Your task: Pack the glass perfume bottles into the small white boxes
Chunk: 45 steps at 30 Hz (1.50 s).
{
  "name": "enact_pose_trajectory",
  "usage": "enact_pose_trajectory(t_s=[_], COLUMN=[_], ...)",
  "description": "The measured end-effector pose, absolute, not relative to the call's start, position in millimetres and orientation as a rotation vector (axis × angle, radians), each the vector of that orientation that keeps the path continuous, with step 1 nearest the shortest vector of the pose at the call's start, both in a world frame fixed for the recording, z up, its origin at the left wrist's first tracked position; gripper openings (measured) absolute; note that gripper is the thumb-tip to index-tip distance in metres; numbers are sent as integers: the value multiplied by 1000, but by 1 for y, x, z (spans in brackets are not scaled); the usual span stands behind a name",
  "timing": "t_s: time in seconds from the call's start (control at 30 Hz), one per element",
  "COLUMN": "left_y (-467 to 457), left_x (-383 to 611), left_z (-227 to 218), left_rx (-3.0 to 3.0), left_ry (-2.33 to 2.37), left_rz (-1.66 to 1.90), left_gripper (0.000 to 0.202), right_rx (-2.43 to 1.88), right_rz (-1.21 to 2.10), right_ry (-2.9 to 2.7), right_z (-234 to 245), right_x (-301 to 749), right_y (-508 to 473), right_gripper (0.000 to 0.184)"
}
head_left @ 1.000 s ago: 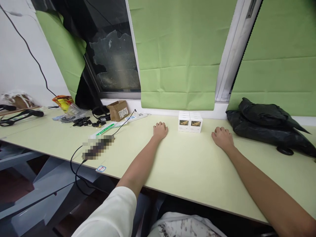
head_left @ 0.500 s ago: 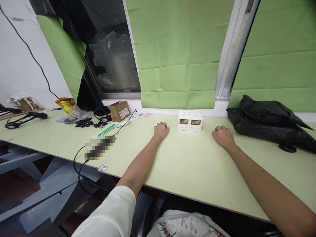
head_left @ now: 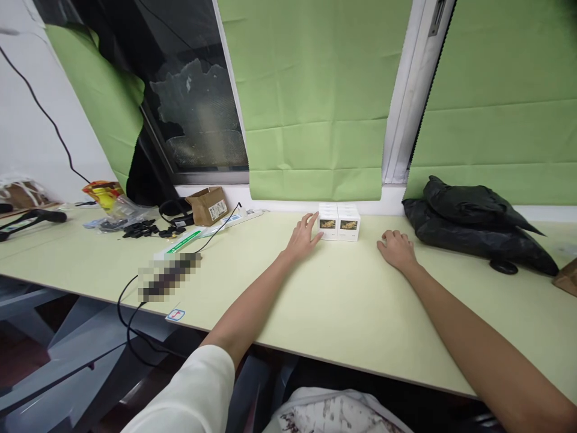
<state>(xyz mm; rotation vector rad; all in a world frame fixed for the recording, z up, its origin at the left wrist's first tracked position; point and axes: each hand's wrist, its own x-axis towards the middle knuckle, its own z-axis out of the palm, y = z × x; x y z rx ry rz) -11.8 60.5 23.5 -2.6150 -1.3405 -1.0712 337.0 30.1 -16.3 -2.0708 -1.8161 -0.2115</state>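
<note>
Small white boxes [head_left: 339,225] stand together in a block near the back edge of the table, two side by side at the front with others behind. Each front box bears a dark picture with a yellow shape. At the left side of the block is my left hand [head_left: 303,239], thumb and fingers spread, its fingertips at or very near the left front box; I cannot tell whether they touch. My right hand [head_left: 396,249] rests on the table to the right of the boxes, apart from them, fingers curled in and nothing in it.
Black plastic bags [head_left: 478,222] lie at the right, a brown carton [head_left: 570,278] beyond them. To the left are an opened cardboard box [head_left: 208,205], small black parts [head_left: 142,228], a clear plastic bag [head_left: 126,210] and a black cable [head_left: 128,313] over the front edge.
My left hand has moved toward the boxes and its curled fingers have spread. My right hand stays on the table, fingers curled. The view has shifted slightly to the right.
</note>
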Motion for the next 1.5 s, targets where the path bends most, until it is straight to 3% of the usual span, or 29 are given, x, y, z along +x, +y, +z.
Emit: enact_pose_trajectory(t_s=[0.13, 0.37, 0.6, 0.8, 0.9, 1.03, 1.13, 1.37, 1.5], left_y=[60, 59, 59, 50, 38, 21, 12, 9, 15], left_x=[-7, 0, 3, 3, 9, 20, 26, 26, 26], left_z=[18, 20, 19, 27, 34, 40, 40, 40, 38], left_rx=[-2641, -2607, -2546, -2695, -2810, -2949, -3078, -3072, -3009], left_ry=[-1353, -1246, -1285, -1043, -1054, -1165, -1190, -1102, -1116], left_rz=[-1048, -1159, -1227, -1069, -1058, -984, -926, -793, -725], left_gripper=[77, 56, 60, 25, 29, 39, 50, 89, 89], right_rx=[-2049, -2051, -2045, -1907, -1713, -1445, -1244, -1209, -1238], right_rz=[-229, -237, -228, -217, -4, 508, 1003, 1287, 1299], right_ry=[-1808, -1800, -1789, -1752, -1742, -1872, -1892, -1633, -1571], right_z=[-17, -14, -12, -3, 7, 14, 14, 17, 18], right_x=[336, 334, 331, 328, 317, 292, 274, 266, 266], right_y=[30, 27, 24, 21, 17, 9, 4, 3, 3], right_gripper=[37, 36, 34, 25, 27, 56, 65, 45, 33])
